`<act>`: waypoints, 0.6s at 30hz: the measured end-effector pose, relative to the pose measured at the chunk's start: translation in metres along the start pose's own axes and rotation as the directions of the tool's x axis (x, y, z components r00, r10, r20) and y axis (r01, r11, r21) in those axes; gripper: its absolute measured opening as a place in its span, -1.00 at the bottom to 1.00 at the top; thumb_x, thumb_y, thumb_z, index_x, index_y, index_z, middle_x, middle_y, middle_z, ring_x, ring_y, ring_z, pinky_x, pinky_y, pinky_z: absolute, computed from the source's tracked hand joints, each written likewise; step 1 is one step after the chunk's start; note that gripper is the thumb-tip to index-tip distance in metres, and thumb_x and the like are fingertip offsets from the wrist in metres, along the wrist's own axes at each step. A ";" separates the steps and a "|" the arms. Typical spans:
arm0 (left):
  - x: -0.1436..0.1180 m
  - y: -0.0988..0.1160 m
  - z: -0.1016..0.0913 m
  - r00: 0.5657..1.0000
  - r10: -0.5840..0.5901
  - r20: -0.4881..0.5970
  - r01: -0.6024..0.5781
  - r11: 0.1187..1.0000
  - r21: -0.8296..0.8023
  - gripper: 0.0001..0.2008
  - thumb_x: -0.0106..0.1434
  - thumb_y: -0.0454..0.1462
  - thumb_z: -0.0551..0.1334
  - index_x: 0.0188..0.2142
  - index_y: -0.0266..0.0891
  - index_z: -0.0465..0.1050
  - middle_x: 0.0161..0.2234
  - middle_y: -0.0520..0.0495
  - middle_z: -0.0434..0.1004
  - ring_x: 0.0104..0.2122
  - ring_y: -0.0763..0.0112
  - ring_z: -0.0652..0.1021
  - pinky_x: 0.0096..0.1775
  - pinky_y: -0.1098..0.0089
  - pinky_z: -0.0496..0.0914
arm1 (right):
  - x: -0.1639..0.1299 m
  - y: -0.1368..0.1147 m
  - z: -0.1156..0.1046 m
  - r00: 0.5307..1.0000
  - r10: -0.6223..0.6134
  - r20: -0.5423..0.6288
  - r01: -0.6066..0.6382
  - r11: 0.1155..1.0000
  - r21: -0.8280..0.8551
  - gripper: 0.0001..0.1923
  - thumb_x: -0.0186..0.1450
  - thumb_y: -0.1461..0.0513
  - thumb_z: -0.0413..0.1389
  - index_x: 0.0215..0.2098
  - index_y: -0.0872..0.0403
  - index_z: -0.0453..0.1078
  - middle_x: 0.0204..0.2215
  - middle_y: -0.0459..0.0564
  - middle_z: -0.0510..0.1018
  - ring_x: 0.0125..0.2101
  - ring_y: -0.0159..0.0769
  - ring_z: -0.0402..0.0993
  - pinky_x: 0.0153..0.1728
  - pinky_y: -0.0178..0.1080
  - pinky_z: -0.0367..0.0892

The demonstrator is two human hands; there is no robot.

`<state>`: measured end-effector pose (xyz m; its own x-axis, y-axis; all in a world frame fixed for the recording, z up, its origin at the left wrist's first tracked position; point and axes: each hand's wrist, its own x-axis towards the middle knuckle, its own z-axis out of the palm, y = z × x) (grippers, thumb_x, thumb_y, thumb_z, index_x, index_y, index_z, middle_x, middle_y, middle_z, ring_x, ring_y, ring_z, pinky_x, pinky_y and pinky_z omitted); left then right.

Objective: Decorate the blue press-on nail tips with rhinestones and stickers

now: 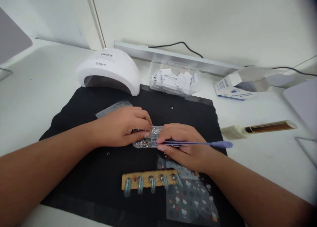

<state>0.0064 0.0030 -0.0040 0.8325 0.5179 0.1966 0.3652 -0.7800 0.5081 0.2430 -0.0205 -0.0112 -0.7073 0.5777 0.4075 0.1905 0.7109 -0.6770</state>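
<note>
A small clear compartment case (146,142) of colourful rhinestones lies on a black mat (81,174). My left hand (123,126) is closed on its left end, thumb and fingers covering part of the cells. Purple tweezers (203,143) are pinched in my right hand (184,141), which rests over the case's right end; their tips are hidden by the fingers. Nearer to me is a wooden strip (146,176) carrying several teal, glossy false nails (140,184). Clear sticker sheets (190,200) with cartoon cats lie partly beside and under it.
A white nail lamp (109,67) stands at the back left. Behind the mat is a clear tub (174,81) of alcohol pad packets. An opened carton (237,85) and a gold-and-cream bottle-like item (257,129) are at right. Another sheet (114,108) lies behind my left hand.
</note>
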 end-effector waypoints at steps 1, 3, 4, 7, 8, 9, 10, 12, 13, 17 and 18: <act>0.000 0.000 0.000 1.000 0.002 -0.001 -0.002 1.000 0.001 -0.81 0.39 -0.27 0.13 -0.17 -0.23 0.53 -0.12 -0.11 0.55 -0.16 0.34 0.52 -0.09 0.33 0.36 | 0.000 0.000 0.000 1.000 0.005 0.001 -0.005 1.000 0.001 -0.95 0.32 0.33 0.15 -0.32 0.10 0.40 -0.44 -0.08 0.54 -0.43 -0.39 0.45 -0.33 -0.31 0.35; 0.000 0.000 0.000 1.000 0.007 -0.002 -0.007 1.000 0.001 -0.81 0.40 -0.27 0.13 -0.18 -0.24 0.53 -0.12 -0.11 0.55 -0.16 0.35 0.52 -0.09 0.34 0.36 | 0.000 -0.001 0.000 1.000 0.008 -0.002 -0.008 1.000 0.003 -0.95 0.33 0.33 0.14 -0.32 0.10 0.40 -0.44 -0.08 0.53 -0.43 -0.40 0.45 -0.34 -0.32 0.35; 0.000 0.000 0.000 1.000 0.008 -0.002 -0.008 1.000 0.000 -0.80 0.40 -0.27 0.13 -0.18 -0.24 0.53 -0.13 -0.11 0.55 -0.16 0.35 0.53 -0.10 0.34 0.36 | 0.000 -0.001 0.000 1.000 0.009 -0.005 -0.009 1.000 0.002 -0.95 0.33 0.33 0.14 -0.32 0.10 0.40 -0.44 -0.08 0.53 -0.43 -0.40 0.45 -0.34 -0.32 0.35; 0.000 0.000 0.000 1.000 0.005 0.000 -0.005 1.000 -0.003 -0.80 0.40 -0.26 0.13 -0.19 -0.25 0.53 -0.13 -0.12 0.55 -0.17 0.34 0.53 -0.10 0.34 0.36 | 0.000 -0.002 0.000 1.000 0.018 -0.011 -0.018 1.000 -0.008 -0.95 0.33 0.32 0.14 -0.32 0.08 0.39 -0.44 -0.09 0.52 -0.43 -0.41 0.44 -0.34 -0.33 0.35; 0.001 0.001 0.000 1.000 0.004 0.000 -0.004 1.000 -0.003 -0.80 0.40 -0.26 0.12 -0.19 -0.26 0.53 -0.13 -0.12 0.55 -0.17 0.34 0.53 -0.10 0.33 0.36 | 0.000 -0.002 0.000 1.000 0.021 -0.012 -0.021 1.000 -0.010 -0.95 0.32 0.32 0.15 -0.32 0.08 0.39 -0.44 -0.10 0.53 -0.43 -0.41 0.44 -0.34 -0.33 0.35; 0.001 0.001 0.000 1.000 0.004 0.000 -0.004 1.000 -0.004 -0.79 0.40 -0.26 0.12 -0.19 -0.26 0.53 -0.13 -0.12 0.55 -0.17 0.34 0.52 -0.10 0.33 0.36 | 0.000 -0.002 0.000 1.000 0.023 -0.014 -0.024 1.000 -0.009 -0.95 0.32 0.32 0.15 -0.32 0.08 0.39 -0.44 -0.10 0.53 -0.43 -0.42 0.45 -0.34 -0.33 0.36; 0.001 0.001 0.000 1.000 0.002 -0.001 -0.002 1.000 -0.005 -0.79 0.40 -0.26 0.12 -0.19 -0.26 0.53 -0.13 -0.12 0.55 -0.17 0.34 0.52 -0.10 0.33 0.36 | 0.000 -0.002 0.000 1.000 0.024 -0.016 -0.024 1.000 -0.002 -0.95 0.32 0.32 0.15 -0.32 0.07 0.38 -0.44 -0.10 0.53 -0.43 -0.42 0.45 -0.34 -0.33 0.36; 0.000 0.001 0.000 1.000 0.000 -0.003 0.000 1.000 -0.004 -0.80 0.40 -0.27 0.13 -0.18 -0.26 0.53 -0.13 -0.11 0.55 -0.16 0.34 0.52 -0.10 0.34 0.36 | 0.000 -0.002 0.000 1.000 0.026 -0.017 -0.026 1.000 0.011 -0.95 0.32 0.33 0.14 -0.32 0.07 0.38 -0.44 -0.10 0.54 -0.43 -0.41 0.46 -0.34 -0.33 0.37; 0.000 0.000 0.000 1.000 -0.001 -0.004 0.001 1.000 -0.002 -0.80 0.39 -0.27 0.13 -0.18 -0.26 0.53 -0.12 -0.11 0.55 -0.16 0.34 0.52 -0.10 0.34 0.36 | 0.000 -0.002 0.000 0.999 0.027 -0.016 -0.027 1.000 0.012 -0.95 0.32 0.33 0.14 -0.32 0.07 0.38 -0.44 -0.09 0.54 -0.43 -0.41 0.46 -0.34 -0.33 0.37; 0.000 0.000 0.001 1.000 -0.003 0.002 0.003 1.000 0.003 -0.80 0.40 -0.27 0.13 -0.19 -0.25 0.53 -0.12 -0.11 0.55 -0.15 0.34 0.52 -0.09 0.33 0.36 | 0.000 -0.002 0.000 0.999 0.026 -0.023 -0.026 1.000 -0.006 -0.94 0.32 0.33 0.14 -0.32 0.06 0.37 -0.45 -0.09 0.53 -0.44 -0.40 0.46 -0.36 -0.33 0.37; 0.000 0.000 0.001 1.000 -0.001 0.002 0.001 1.000 0.003 -0.80 0.40 -0.26 0.13 -0.19 -0.25 0.53 -0.12 -0.11 0.55 -0.15 0.34 0.52 -0.09 0.33 0.36 | 0.000 -0.002 0.000 0.999 0.023 -0.024 -0.023 1.000 -0.005 -0.94 0.32 0.33 0.14 -0.32 0.06 0.37 -0.45 -0.10 0.53 -0.44 -0.40 0.46 -0.36 -0.33 0.37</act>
<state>0.0066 0.0027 -0.0047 0.8330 0.5180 0.1944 0.3675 -0.7807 0.5055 0.2429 -0.0224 -0.0097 -0.6861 0.6032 0.4067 0.2099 0.6994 -0.6832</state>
